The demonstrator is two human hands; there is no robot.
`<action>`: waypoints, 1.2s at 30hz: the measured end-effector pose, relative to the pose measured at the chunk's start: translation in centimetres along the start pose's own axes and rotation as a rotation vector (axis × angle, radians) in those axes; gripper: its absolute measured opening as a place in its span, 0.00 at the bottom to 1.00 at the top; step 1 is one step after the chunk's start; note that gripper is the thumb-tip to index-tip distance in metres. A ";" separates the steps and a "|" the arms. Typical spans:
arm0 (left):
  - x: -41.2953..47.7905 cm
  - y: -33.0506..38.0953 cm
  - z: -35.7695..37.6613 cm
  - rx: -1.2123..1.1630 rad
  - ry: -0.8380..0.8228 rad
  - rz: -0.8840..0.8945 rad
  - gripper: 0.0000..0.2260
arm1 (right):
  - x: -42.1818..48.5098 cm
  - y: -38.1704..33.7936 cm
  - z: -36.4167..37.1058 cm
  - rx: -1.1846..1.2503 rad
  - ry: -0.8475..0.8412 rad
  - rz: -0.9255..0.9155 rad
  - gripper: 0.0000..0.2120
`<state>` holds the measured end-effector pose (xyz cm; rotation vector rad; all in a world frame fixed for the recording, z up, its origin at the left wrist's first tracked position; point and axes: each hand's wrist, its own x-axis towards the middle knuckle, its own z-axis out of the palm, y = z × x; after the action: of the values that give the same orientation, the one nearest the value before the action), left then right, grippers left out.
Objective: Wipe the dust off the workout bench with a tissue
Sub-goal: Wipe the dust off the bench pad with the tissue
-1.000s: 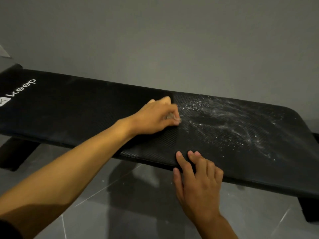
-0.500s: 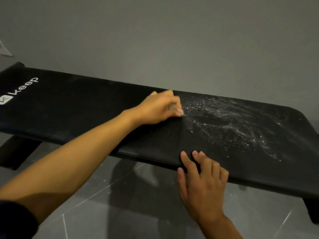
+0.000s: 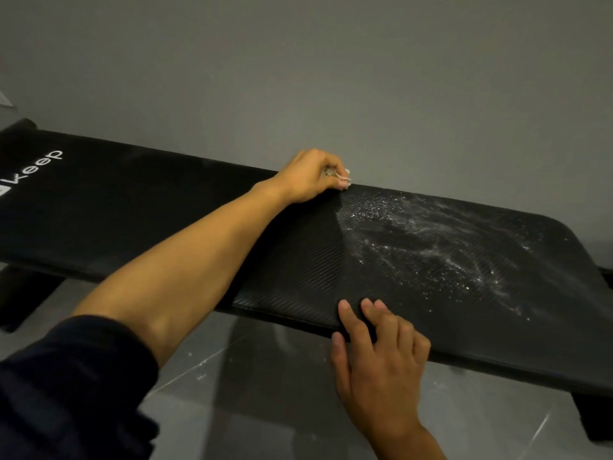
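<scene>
Tissue [image 3: 335, 176] sits bunched inside left grip [image 3: 308, 177]; fingers curled tight round it w/ only a pale scrap showing past thumb & forefinger; wad pressed down at far edge of surface [image 3: 149, 207], where the black ribbed pad meets the grey wall [image 3: 331, 78] right behind the grip; left forearm lies diagonally across the pad, dark sleeve [image 3: 66, 386] ending near elbow; dust [image 3: 431, 247] starts just right of the left grip & spreads away from it toward the pad's rounded right end, white specks & smears, thickest approx. mid-patch; pad left of that grip & under the forearm looks clean, w/ a curved boundary running from the grip toward the near edge; right grip [image 3: 381, 353] is nearer the person than the left one, slightly to its right, well apart from it; it holds nothing, fingers fairly straight & laid on top of the near edge, thumb against the pad's front face; its fingertips lie close to the dust patch, contact w/ specks can't be told; white "Keep" logo [image 3: 36, 167] far left of both grips, at the pad's left end; dark leg [image 3: 23, 293] below that end; grey tiled floor [image 3: 265, 410] just left of right wrist, a few white specks on it.
</scene>
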<state>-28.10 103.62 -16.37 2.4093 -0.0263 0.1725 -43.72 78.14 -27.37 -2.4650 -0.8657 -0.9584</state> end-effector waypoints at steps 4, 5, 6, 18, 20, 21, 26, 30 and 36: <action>-2.6 -0.4 0.2 -0.008 -0.153 0.121 0.08 | 0.0 0.2 0.2 -0.002 0.020 -0.016 0.17; -2.7 -0.5 0.3 0.002 -0.143 0.146 0.08 | 0.1 0.3 0.2 -0.006 0.030 -0.020 0.17; -2.4 -0.4 0.3 0.005 -0.106 0.144 0.09 | 0.1 0.4 0.3 -0.007 0.033 -0.019 0.17; -5.2 1.3 1.1 0.022 -0.069 0.179 0.08 | 0.3 0.1 0.0 -0.001 0.011 -0.010 0.17; -4.7 1.4 1.2 0.038 -0.014 0.139 0.08 | 0.2 0.0 -0.2 -0.001 0.006 -0.004 0.17; -5.1 1.6 1.3 0.033 -0.033 0.145 0.08 | 0.2 0.0 -0.2 0.000 0.003 -0.003 0.17; -9.3 2.3 1.7 -0.039 -0.203 0.254 0.08 | 0.3 0.2 -0.2 -0.017 -0.002 0.000 0.17; -7.5 2.5 1.8 -0.007 -0.104 0.204 0.09 | 0.3 0.1 -0.5 -0.025 -0.024 -0.003 0.17; -10.0 3.0 1.8 -0.026 -0.204 0.221 0.08 | 0.4 -0.1 -0.8 -0.023 -0.046 0.002 0.17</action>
<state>-37.96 99.91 -17.00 2.3855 -0.3865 0.0264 -43.91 78.01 -26.49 -2.5161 -0.8710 -0.9192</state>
